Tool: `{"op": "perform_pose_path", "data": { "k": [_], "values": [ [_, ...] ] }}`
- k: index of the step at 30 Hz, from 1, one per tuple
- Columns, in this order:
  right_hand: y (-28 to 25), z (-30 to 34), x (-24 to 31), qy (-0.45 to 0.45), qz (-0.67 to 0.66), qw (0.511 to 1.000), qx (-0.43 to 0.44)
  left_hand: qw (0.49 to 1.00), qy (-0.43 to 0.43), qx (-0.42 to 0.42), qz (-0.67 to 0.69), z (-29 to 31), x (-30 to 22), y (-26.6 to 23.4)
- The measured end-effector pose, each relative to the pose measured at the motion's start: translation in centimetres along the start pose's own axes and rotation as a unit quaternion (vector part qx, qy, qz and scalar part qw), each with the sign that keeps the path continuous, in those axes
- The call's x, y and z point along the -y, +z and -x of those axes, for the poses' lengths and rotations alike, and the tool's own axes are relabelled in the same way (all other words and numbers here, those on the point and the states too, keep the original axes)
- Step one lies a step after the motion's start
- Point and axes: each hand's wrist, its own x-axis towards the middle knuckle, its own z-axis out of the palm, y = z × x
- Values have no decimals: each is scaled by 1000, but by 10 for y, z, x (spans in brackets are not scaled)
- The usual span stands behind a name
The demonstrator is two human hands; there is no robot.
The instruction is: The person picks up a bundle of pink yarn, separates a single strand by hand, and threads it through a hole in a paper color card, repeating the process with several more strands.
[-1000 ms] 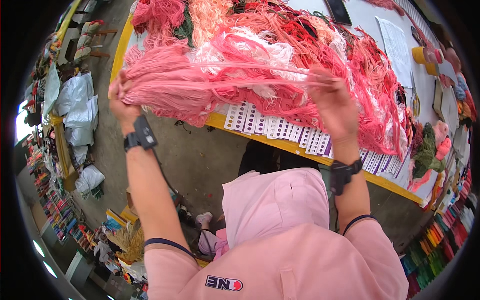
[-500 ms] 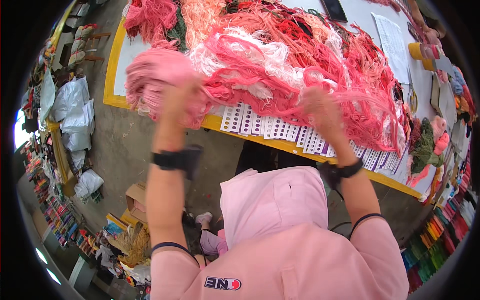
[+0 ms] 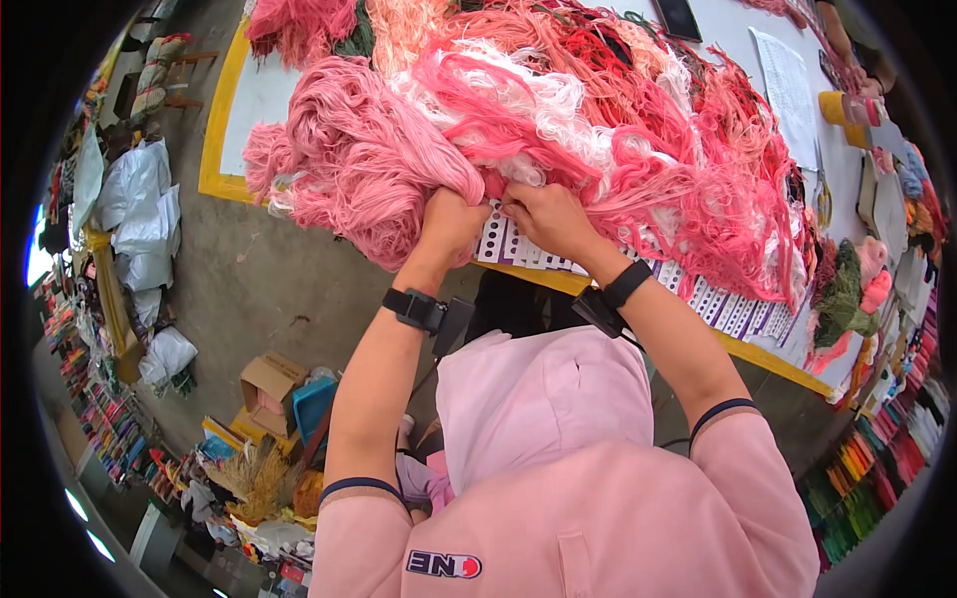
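A large dusty-pink yarn hank (image 3: 359, 149) is bunched at the near left of the table, part of it hanging past the edge. My left hand (image 3: 454, 227) is closed on its right end. Close beside it, my right hand (image 3: 550, 219) is closed in a pinch at loose hot-pink yarn strands (image 3: 553, 179); its fingertips are partly hidden. White yarn (image 3: 533, 105) and brighter pink strands (image 3: 688, 214) lie tangled beyond and to the right. Cards with rows of round holes (image 3: 728, 309) line the near table edge, partly under the yarn.
The white table has a yellow edge (image 3: 224, 140). A dark phone (image 3: 677, 18), a paper sheet (image 3: 786, 90) and yellow cups (image 3: 847, 120) sit farther off. Another person's hand (image 3: 865, 80) shows at far right. A cardboard box (image 3: 271, 391) stands on the floor at left.
My left hand has moved right and nearer, and my right hand has come left, so they are now close together. The dusty-pink hank has settled and spread on the table.
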Motion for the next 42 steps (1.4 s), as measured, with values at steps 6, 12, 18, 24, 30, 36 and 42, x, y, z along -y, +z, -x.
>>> {"op": "perform_pose_path", "data": {
  "k": [6,12,18,24,30,36,42],
  "values": [
    [2,-2,5,1,78,997,0,940,-94,143,296,-3,-13,-10],
    [9,-4,13,1,128,992,5,987,41,88,130,-9,0,-3],
    [0,2,10,25,84,996,-13,994,83,21,-74,-5,3,-21],
    [0,3,10,23,51,998,-17,967,-25,71,243,2,6,-19],
    [-1,9,3,-16,65,998,13,857,-103,187,469,8,-5,-42],
    [-10,-3,-10,80,-285,950,103,944,4,232,233,13,-11,-29],
    [-23,3,-22,176,-237,943,151,929,26,104,355,-13,-76,-96]
  ]
}}
